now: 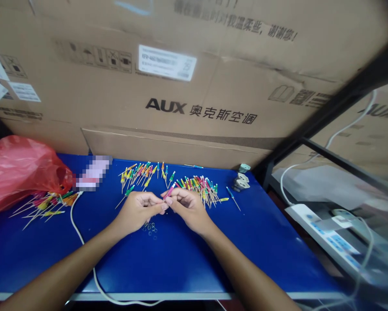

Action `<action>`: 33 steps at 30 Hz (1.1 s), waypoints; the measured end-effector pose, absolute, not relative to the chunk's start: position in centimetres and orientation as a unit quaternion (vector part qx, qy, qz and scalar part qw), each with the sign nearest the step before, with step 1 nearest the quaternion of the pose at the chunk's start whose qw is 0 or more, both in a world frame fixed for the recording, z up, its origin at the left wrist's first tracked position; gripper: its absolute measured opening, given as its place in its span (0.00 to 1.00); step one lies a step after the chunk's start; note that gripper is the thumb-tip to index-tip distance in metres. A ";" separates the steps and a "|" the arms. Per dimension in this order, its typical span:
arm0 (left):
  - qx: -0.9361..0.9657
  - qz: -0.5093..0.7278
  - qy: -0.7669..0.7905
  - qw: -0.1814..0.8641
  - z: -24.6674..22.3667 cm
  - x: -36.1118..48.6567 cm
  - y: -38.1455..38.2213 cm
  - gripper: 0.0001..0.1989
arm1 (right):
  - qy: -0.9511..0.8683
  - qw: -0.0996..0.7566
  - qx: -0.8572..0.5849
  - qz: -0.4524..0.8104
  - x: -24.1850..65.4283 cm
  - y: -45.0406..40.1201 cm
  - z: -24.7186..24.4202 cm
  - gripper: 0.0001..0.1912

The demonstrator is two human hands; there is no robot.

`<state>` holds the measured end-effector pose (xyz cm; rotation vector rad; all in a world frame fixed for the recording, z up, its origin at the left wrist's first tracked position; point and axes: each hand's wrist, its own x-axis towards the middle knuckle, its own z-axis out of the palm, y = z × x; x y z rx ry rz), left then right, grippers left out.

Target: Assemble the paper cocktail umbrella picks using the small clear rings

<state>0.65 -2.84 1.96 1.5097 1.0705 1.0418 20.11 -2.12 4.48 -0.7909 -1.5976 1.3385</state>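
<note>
My right hand (189,209) is closed in a pinch round a folded pink cocktail umbrella (169,191), its tip pointing up and to the right. Fingertips of my left hand (142,209) meet it at the lower end of the umbrella, pinched together; what lies between them is hidden. Below my left hand several small clear rings (151,229) lie on the blue tabletop (181,263). Just behind my hands are a left group of folded cocktail umbrellas (142,172) and a denser right group of cocktail umbrellas (202,188), in mixed colours on wooden sticks.
A red plastic bag (25,168) sits at the left, with more umbrellas (48,205) beside it. A blurred-out phone-like item (95,172) trails a white cable (80,229). Pale plugs (241,180) stand back right. A power strip (326,235) and large cardboard box (194,142) border the table.
</note>
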 end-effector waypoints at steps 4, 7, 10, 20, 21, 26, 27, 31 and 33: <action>0.622 0.428 0.445 0.481 2.0 0.7 -2.8 0.14 | -0.631 0.466 -0.345 0.515 20.2 -1.9 4.5 0.09; 0.615 0.430 0.449 0.484 2.0 0.7 -2.9 0.14 | -0.633 0.452 -0.345 0.525 20.0 -1.9 4.2 0.10; 0.613 0.433 0.445 0.488 2.1 0.7 -2.9 0.14 | -0.637 0.436 -0.338 0.538 19.9 -1.9 3.9 0.11; 0.612 0.431 0.435 0.501 2.2 0.7 -2.9 0.12 | -0.661 0.388 -0.297 0.569 20.7 -1.3 3.7 0.13; 0.613 0.425 0.432 0.507 2.3 0.6 -2.9 0.12 | -0.664 0.385 -0.299 0.567 20.7 -1.3 3.8 0.13; 0.643 0.361 0.410 0.536 2.4 0.3 -2.8 0.10 | -0.667 0.386 -0.316 0.554 20.5 -1.6 4.3 0.13; 0.653 0.352 0.409 0.532 2.3 0.2 -2.8 0.10 | -0.659 0.401 -0.321 0.549 20.4 -1.5 4.4 0.13; 0.689 0.334 0.430 0.479 2.1 -0.1 -2.3 0.13 | -0.605 0.489 -0.359 0.516 21.3 -0.5 4.7 0.14; 0.700 0.332 0.443 0.451 2.2 -0.5 -2.0 0.13 | -0.577 0.539 -0.400 0.464 22.4 0.3 4.9 0.14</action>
